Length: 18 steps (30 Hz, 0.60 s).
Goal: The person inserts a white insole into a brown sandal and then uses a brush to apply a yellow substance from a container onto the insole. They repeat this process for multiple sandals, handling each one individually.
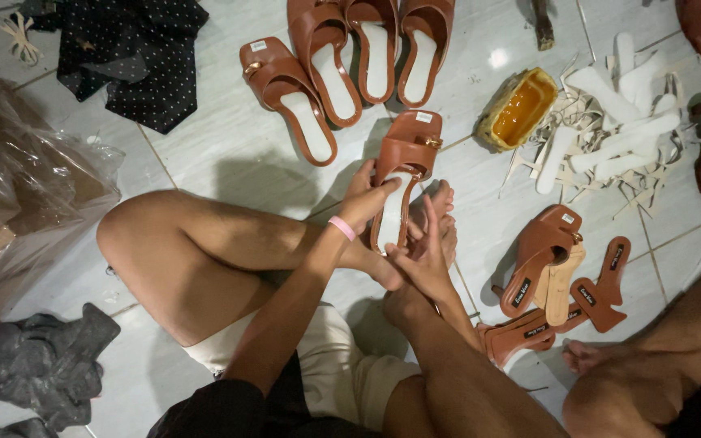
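Brown flat leather-look sandal with a white insole and a gold buckle (403, 174) — held at frame centre above the pale tiled floor (229, 154), toe strap pointing to 12 o'clock, heel end over the person's crossed bare feet.

Left hand (367, 199), pink band on its wrist: fingers closed round the sandal's left edge, thumb on the insole.

Right hand (423, 259): fingers spread half wide at the sandal's heel end, tips touching its lower edge; whether it truly grips, I cannot tell.

Row of four matching brown sandals with white insoles (350, 65) — at 12 o'clock, lying side by side on the floor.

Yellow oval tub of amber glue (519, 107) — at 1 o'clock, tilted, just beside a heap of white insole pieces and paper strips (618, 122) at 2 o'clock.

Stack of brown sandals and loose brown soles (557, 280) — at 4 o'clock, near another person's bare foot (590, 355).

Black dotted cloth (135, 53) — at 10 o'clock.

Clear plastic bags (18, 211) — at 9 o'clock.

Grey crumpled rag (46, 365) — at 8 o'clock.
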Tool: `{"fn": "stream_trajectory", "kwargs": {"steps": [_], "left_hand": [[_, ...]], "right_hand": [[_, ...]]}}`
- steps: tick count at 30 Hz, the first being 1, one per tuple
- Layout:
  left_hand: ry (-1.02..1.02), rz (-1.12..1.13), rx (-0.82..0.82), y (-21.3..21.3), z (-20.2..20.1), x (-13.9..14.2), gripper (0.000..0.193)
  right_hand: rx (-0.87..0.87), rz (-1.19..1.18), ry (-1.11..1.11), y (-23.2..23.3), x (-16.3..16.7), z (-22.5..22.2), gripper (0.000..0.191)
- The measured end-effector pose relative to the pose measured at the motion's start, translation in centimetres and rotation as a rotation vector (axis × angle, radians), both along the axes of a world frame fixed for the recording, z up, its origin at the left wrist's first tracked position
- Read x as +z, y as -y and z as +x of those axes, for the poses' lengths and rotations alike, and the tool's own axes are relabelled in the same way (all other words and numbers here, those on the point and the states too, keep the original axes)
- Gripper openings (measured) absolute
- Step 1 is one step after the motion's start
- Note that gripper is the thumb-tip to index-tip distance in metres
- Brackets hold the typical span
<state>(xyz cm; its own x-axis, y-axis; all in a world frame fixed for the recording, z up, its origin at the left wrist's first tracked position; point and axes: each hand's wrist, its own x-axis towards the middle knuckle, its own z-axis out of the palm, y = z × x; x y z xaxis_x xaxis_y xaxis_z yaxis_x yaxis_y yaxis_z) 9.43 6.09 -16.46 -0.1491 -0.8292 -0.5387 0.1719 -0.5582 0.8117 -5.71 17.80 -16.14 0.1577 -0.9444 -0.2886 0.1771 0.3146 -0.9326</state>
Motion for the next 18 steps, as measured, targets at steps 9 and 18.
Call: {"fn": "stream_trajectory", "kwargs": {"steps": [9,18], "left_hand": [[0.087,0.011,0.07,0.1,-0.6,1.4,0.045],[0.066,-0.054,-0.072,0.3,0.2,0.6,0.043]], "right_hand": [[0.015,-0.013,-0.014,0.2,1.0,0.4,0.104],[-0.092,-0.078,-0.118,0.5,1.6,0.8,0.081]]}}
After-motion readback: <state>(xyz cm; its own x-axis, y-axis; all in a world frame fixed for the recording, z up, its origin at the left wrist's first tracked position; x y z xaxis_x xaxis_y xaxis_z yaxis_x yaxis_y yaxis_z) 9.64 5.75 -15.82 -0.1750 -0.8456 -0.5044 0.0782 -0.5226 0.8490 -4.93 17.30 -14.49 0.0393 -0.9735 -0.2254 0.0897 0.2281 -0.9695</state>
